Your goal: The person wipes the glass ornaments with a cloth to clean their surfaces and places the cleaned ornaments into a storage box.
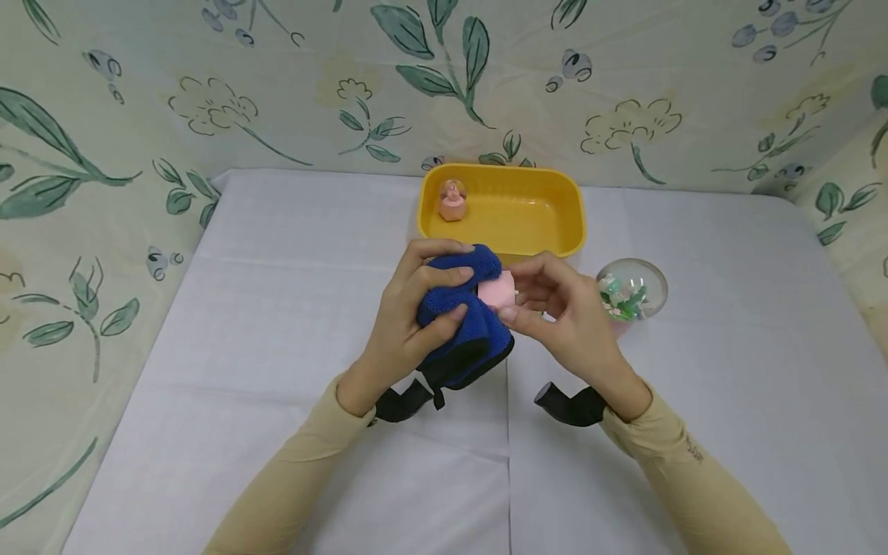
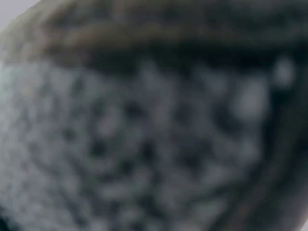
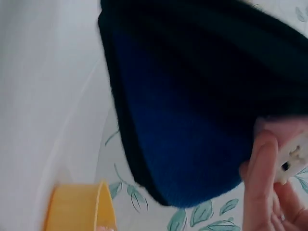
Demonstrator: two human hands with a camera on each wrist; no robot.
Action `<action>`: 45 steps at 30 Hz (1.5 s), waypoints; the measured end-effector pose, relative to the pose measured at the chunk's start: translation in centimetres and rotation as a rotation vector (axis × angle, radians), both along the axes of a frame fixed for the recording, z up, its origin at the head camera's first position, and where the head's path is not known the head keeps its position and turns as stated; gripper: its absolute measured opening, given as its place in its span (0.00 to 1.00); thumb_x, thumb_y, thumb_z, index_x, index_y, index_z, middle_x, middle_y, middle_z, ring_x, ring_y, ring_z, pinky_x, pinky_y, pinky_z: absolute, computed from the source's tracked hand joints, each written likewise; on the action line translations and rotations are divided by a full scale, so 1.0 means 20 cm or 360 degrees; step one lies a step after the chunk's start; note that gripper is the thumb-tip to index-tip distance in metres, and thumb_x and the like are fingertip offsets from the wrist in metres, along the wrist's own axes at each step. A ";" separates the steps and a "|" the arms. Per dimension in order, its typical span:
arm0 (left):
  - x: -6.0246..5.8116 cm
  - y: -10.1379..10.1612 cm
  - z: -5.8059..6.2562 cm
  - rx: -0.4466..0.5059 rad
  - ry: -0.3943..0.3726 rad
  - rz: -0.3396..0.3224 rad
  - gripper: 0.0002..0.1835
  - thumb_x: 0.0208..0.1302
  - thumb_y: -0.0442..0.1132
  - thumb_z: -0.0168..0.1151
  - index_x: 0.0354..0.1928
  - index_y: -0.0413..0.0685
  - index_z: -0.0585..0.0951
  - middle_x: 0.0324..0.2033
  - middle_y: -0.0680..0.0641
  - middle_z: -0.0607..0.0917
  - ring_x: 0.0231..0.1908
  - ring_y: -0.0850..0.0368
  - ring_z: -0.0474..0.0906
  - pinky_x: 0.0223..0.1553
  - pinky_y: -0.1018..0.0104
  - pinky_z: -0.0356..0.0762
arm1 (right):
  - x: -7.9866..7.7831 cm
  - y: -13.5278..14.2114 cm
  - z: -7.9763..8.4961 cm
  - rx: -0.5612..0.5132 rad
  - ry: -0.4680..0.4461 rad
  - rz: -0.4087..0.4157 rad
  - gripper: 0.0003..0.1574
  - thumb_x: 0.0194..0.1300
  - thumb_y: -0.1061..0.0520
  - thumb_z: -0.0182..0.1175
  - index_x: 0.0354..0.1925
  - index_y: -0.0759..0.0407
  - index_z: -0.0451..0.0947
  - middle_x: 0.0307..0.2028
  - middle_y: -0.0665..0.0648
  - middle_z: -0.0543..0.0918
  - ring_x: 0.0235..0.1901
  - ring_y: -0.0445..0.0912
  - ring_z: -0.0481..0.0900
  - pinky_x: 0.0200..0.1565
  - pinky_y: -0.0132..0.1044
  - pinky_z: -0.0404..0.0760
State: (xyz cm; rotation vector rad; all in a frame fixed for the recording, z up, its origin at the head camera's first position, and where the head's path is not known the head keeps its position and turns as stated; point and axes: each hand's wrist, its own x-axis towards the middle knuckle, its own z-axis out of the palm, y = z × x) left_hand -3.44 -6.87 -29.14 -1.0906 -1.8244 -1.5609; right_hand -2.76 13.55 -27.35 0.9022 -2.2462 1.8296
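Note:
My left hand (image 1: 409,308) grips a bunched blue cloth (image 1: 486,331) with black edging above the middle of the table. Between thumb and fingers, my right hand (image 1: 572,312) holds a small pink piece (image 1: 496,290). Its left side goes into the cloth's folds, which hide whatever part lies there. In the right wrist view, the pink piece (image 3: 281,127) shows a pale underside with small fittings, and the cloth (image 3: 178,144) hangs beside it. Blurred dark fabric (image 2: 144,144) fills the left wrist view.
Behind the hands stands a yellow tray (image 1: 513,220) with a small pink domed ornament (image 1: 453,204) at its left end. A larger snow globe (image 1: 634,291) on a pink base is right of my right hand. White cloth (image 1: 277,308) covers the table; floral fabric (image 1: 451,85) hangs behind.

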 end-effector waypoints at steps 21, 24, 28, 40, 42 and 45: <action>0.02 -0.02 0.01 0.0130 -0.0282 -0.0054 0.25 0.71 0.56 0.48 0.48 0.37 0.72 0.52 0.34 0.72 0.54 0.46 0.70 0.55 0.50 0.70 | 0.00 0.04 0.07 0.0545 0.0867 -0.0060 0.37 0.65 0.38 0.57 0.52 0.70 0.72 0.49 0.63 0.80 0.46 0.52 0.79 0.55 0.28 0.71; 0.02 -0.02 0.02 0.0087 -0.0235 -0.0072 0.24 0.71 0.55 0.48 0.47 0.38 0.72 0.52 0.34 0.72 0.54 0.45 0.70 0.55 0.50 0.70 | 0.00 0.03 0.05 0.0483 0.0831 -0.0124 0.39 0.62 0.34 0.58 0.48 0.70 0.74 0.43 0.62 0.83 0.38 0.50 0.81 0.49 0.25 0.74; 0.02 -0.02 0.02 0.0050 -0.0158 -0.0076 0.21 0.71 0.54 0.49 0.47 0.41 0.72 0.51 0.34 0.72 0.53 0.44 0.70 0.54 0.51 0.71 | -0.01 0.02 0.02 0.0303 0.0622 -0.0110 0.40 0.60 0.34 0.60 0.44 0.71 0.74 0.39 0.62 0.84 0.29 0.46 0.80 0.39 0.25 0.78; 0.02 0.00 0.02 0.0019 -0.0064 -0.0082 0.19 0.71 0.51 0.49 0.46 0.40 0.73 0.50 0.33 0.72 0.53 0.42 0.69 0.54 0.51 0.71 | 0.02 0.02 0.03 0.0018 -0.0247 0.0071 0.17 0.64 0.56 0.63 0.40 0.69 0.72 0.29 0.59 0.81 0.24 0.47 0.80 0.31 0.34 0.82; 0.02 0.00 0.02 0.0053 -0.0111 -0.0067 0.21 0.71 0.53 0.49 0.46 0.39 0.72 0.51 0.33 0.72 0.53 0.43 0.70 0.54 0.51 0.71 | 0.02 0.02 0.04 0.0149 -0.0114 0.0010 0.23 0.64 0.49 0.63 0.44 0.69 0.73 0.32 0.58 0.82 0.28 0.46 0.80 0.34 0.32 0.82; 0.02 0.00 0.02 0.0106 -0.0185 -0.0051 0.23 0.71 0.54 0.49 0.46 0.37 0.73 0.51 0.34 0.73 0.53 0.45 0.70 0.54 0.51 0.71 | 0.02 0.02 0.05 0.0292 0.0143 -0.0026 0.33 0.63 0.42 0.63 0.52 0.68 0.72 0.41 0.57 0.82 0.36 0.44 0.80 0.39 0.31 0.81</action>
